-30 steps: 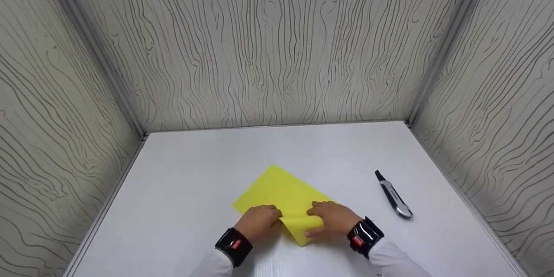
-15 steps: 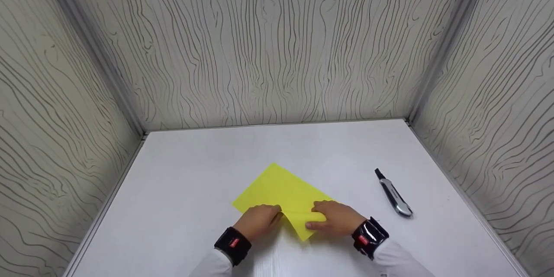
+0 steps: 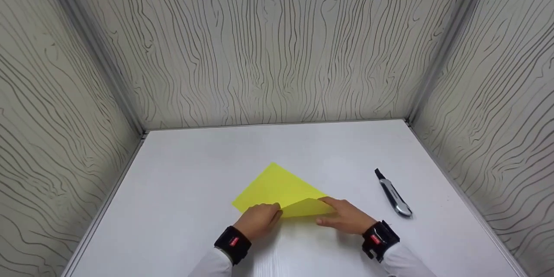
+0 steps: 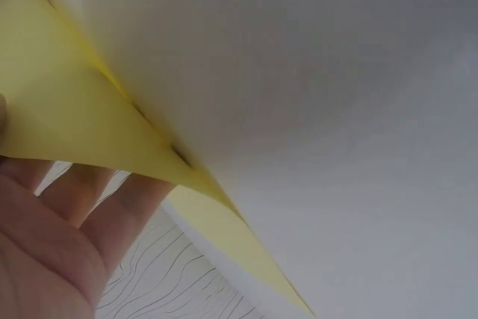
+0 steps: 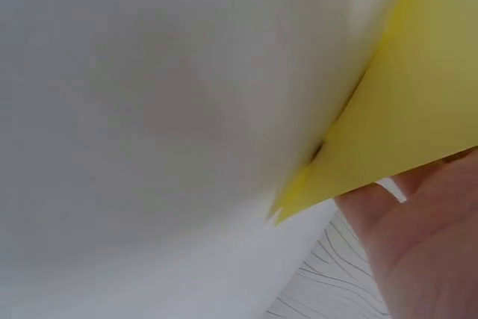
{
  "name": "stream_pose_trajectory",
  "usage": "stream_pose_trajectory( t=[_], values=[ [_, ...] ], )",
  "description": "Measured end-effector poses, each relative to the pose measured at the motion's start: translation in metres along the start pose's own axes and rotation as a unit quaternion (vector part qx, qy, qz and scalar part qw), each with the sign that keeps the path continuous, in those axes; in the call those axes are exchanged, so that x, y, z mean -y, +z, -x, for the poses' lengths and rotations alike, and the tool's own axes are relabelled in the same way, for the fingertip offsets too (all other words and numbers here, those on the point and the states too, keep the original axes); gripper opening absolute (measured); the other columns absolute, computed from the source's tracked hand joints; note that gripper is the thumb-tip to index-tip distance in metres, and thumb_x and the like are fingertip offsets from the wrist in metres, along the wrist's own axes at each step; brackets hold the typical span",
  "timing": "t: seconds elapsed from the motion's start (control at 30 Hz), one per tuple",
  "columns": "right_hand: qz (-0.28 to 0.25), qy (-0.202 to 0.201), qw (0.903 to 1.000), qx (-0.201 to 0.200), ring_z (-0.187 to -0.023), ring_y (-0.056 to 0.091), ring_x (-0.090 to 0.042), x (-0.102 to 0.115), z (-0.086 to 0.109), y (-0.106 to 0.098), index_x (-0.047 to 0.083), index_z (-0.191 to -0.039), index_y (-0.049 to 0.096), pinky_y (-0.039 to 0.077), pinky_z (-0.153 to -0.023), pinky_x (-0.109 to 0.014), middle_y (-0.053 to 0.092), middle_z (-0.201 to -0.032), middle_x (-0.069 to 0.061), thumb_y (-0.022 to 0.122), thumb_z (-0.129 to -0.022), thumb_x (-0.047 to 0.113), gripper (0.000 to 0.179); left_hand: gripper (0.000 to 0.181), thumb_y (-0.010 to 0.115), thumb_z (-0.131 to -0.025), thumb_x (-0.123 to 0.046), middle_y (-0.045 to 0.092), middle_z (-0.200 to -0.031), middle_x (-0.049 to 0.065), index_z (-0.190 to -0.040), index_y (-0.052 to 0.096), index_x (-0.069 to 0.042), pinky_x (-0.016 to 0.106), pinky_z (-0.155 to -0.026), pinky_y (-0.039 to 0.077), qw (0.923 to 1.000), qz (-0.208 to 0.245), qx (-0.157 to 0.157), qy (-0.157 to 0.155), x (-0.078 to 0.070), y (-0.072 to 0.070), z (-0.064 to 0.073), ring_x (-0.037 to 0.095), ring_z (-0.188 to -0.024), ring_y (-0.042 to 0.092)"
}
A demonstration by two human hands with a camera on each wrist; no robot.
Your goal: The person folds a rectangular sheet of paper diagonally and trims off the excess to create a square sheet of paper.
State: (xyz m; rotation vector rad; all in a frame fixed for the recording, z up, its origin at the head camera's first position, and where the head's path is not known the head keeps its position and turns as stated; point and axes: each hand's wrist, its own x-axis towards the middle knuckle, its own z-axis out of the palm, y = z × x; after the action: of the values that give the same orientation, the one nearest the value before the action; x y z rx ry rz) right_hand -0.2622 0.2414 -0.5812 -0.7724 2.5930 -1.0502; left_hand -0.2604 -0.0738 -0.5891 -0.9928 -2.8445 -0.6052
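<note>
A sheet of yellow paper (image 3: 281,186) lies diagonally on the white table. Its near part is bent upward into a darker, raised flap (image 3: 308,207). My left hand (image 3: 258,220) pinches the paper at the flap's left end; in the left wrist view its fingers (image 4: 123,211) stand behind the sheet, and a bit of thumb shows at the left edge. At the flap's right end is my right hand (image 3: 348,216), thumb and fingers spread, fingertips touching the paper's edge. The right wrist view shows its fingers (image 5: 366,207) behind the sheet, with the thumb out of sight.
A utility knife (image 3: 394,194) in black and silver lies on the table to the right of my right hand. Wood-grain patterned panels (image 3: 268,52) enclose the white table (image 3: 194,169) at the back and both sides.
The near corner, which pointed down toward me, has been turned up into the flap. My right hand has shifted slightly right and loosened its grip. My left hand stays almost in place.
</note>
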Motion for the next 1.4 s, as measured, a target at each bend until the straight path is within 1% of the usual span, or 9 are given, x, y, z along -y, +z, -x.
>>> stream_pose_trajectory(
  t=[0.1, 0.2, 0.37, 0.63, 0.73, 0.83, 1.0, 1.17, 1.4],
  values=[
    [0.006, 0.002, 0.9993, -0.036, -0.130, 0.068, -0.040, -0.005, -0.001, 0.001, 0.006, -0.141, 0.066, 0.050, -0.113, -0.065, 0.073, -0.140, -0.015, 0.075, -0.103, 0.036, 0.050, 0.031, 0.058, -0.112, -0.020, 0.038, -0.067, -0.008, -0.082, 0.053, -0.014, 0.030, -0.056, 0.041, 1.0000, 0.000, 0.000, -0.004, 0.000, 0.001, 0.000, 0.010, -0.061, 0.041],
    [0.000, 0.016, 0.9979, -0.063, -0.113, 0.072, -0.027, -0.008, -0.002, 0.001, 0.011, -0.128, 0.074, 0.058, -0.102, -0.047, 0.078, -0.127, -0.006, 0.075, -0.102, 0.029, 0.032, 0.031, 0.057, -0.112, -0.019, 0.038, -0.067, -0.007, -0.082, 0.052, -0.013, 0.030, -0.056, 0.040, 1.0000, 0.004, 0.000, -0.008, 0.000, 0.001, 0.001, 0.010, -0.061, 0.041],
    [-0.038, 0.043, 0.9949, -0.084, -0.101, 0.067, -0.013, -0.014, -0.003, -0.001, 0.014, -0.114, 0.077, 0.055, -0.092, -0.028, 0.078, -0.113, 0.000, 0.071, -0.105, 0.025, 0.015, 0.027, 0.056, -0.112, -0.019, 0.039, -0.067, -0.008, -0.086, 0.052, -0.013, 0.029, -0.056, 0.041, 0.9997, 0.016, -0.004, -0.017, 0.000, 0.001, 0.001, 0.010, -0.061, 0.042],
    [-0.107, 0.043, 0.9870, -0.112, -0.081, 0.056, -0.003, -0.021, -0.004, -0.004, 0.002, -0.102, 0.072, 0.050, -0.072, -0.020, 0.068, -0.093, -0.007, 0.066, -0.108, 0.015, 0.016, 0.020, 0.054, -0.113, -0.022, 0.044, -0.069, -0.006, -0.097, 0.056, -0.012, 0.031, -0.056, 0.043, 0.9987, 0.018, 0.001, -0.048, -0.006, 0.000, 0.001, 0.011, -0.061, 0.045],
    [-0.105, 0.042, 0.9864, -0.119, -0.080, 0.054, -0.003, -0.023, -0.006, -0.005, 0.001, -0.103, 0.072, 0.048, -0.073, -0.020, 0.067, -0.091, -0.007, 0.065, -0.109, 0.014, 0.016, 0.014, 0.056, -0.112, -0.021, 0.057, -0.072, -0.001, -0.110, 0.060, -0.008, 0.036, -0.058, 0.051, 0.9984, 0.004, -0.012, -0.056, -0.008, 0.001, 0.001, 0.016, -0.062, 0.057],
    [-0.096, 0.040, 0.9865, -0.126, -0.080, 0.052, -0.004, -0.024, -0.010, -0.004, 0.002, -0.101, 0.071, 0.044, -0.073, -0.020, 0.063, -0.087, -0.003, 0.065, -0.108, 0.013, 0.015, 0.030, 0.057, -0.111, -0.021, 0.073, -0.094, 0.010, -0.134, 0.058, -0.002, 0.043, -0.065, 0.060, 0.9974, 0.003, -0.033, -0.064, -0.011, 0.003, 0.000, 0.022, -0.067, 0.066],
    [-0.082, 0.043, 0.9887, -0.118, -0.078, 0.049, -0.005, -0.026, -0.016, -0.002, 0.004, -0.100, 0.070, 0.041, -0.072, -0.021, 0.054, -0.084, 0.002, 0.064, -0.109, 0.012, 0.014, 0.062, 0.060, -0.110, -0.022, 0.070, -0.126, 0.020, -0.161, 0.038, 0.006, 0.038, -0.065, 0.059, 0.9954, 0.024, -0.044, -0.081, -0.016, 0.007, -0.004, 0.018, -0.062, 0.057],
    [-0.075, 0.048, 0.9903, -0.107, -0.077, 0.050, -0.008, -0.024, -0.023, 0.000, 0.003, -0.101, 0.068, 0.041, -0.071, -0.022, 0.054, -0.083, 0.002, 0.062, -0.109, 0.012, 0.014, 0.072, 0.064, -0.108, -0.028, 0.061, -0.142, 0.023, -0.166, 0.034, 0.002, 0.041, -0.072, 0.063, 0.9945, -0.003, -0.038, -0.097, -0.021, 0.013, -0.009, 0.031, -0.095, 0.071],
    [-0.064, 0.091, 0.9852, -0.131, -0.077, 0.051, -0.013, -0.019, -0.033, 0.005, 0.004, -0.095, 0.069, 0.041, -0.072, -0.024, 0.055, -0.081, 0.002, 0.064, -0.106, 0.009, 0.013, 0.063, 0.063, -0.107, -0.037, 0.048, -0.164, 0.022, -0.163, 0.048, -0.014, 0.062, -0.097, 0.059, 0.9876, -0.120, -0.031, -0.097, -0.026, 0.021, -0.013, 0.045, -0.137, 0.059]
  ],
)
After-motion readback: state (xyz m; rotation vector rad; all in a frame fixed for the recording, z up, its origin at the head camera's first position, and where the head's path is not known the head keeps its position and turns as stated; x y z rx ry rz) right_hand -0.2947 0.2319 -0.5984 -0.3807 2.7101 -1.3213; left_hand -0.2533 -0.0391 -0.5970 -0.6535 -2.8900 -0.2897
